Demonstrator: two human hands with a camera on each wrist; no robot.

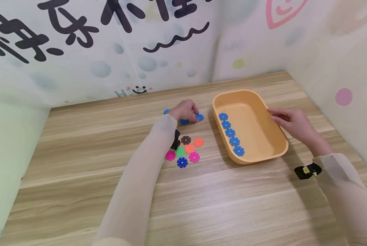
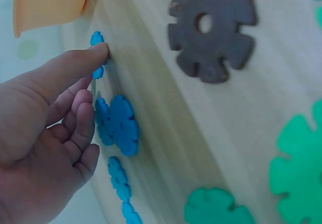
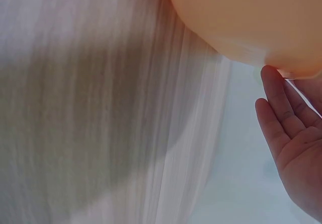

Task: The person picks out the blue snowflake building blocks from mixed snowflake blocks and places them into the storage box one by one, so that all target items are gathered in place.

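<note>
My left hand (image 1: 184,110) pinches a blue snowflake disc (image 1: 199,117) close over the table, left of the orange tray. In the left wrist view the thumb lies on this disc's face, which stands edge-on to the camera. More blue discs (image 2: 124,125) lie under and beside the hand, partly hidden by it in the head view. My right hand (image 1: 295,124) grips the right rim of the orange tray (image 1: 257,131), its fingers against the outer wall in the right wrist view. Along the tray's left side runs a row of several blue discs (image 1: 230,133).
Nearer the front lies a loose group of discs: a dark brown one (image 1: 186,140), orange ones (image 1: 198,142), a green one (image 1: 180,151), pink ones (image 1: 194,157) and a dark blue one (image 1: 182,162). Patterned walls (image 1: 183,65) border the wooden table (image 1: 201,205).
</note>
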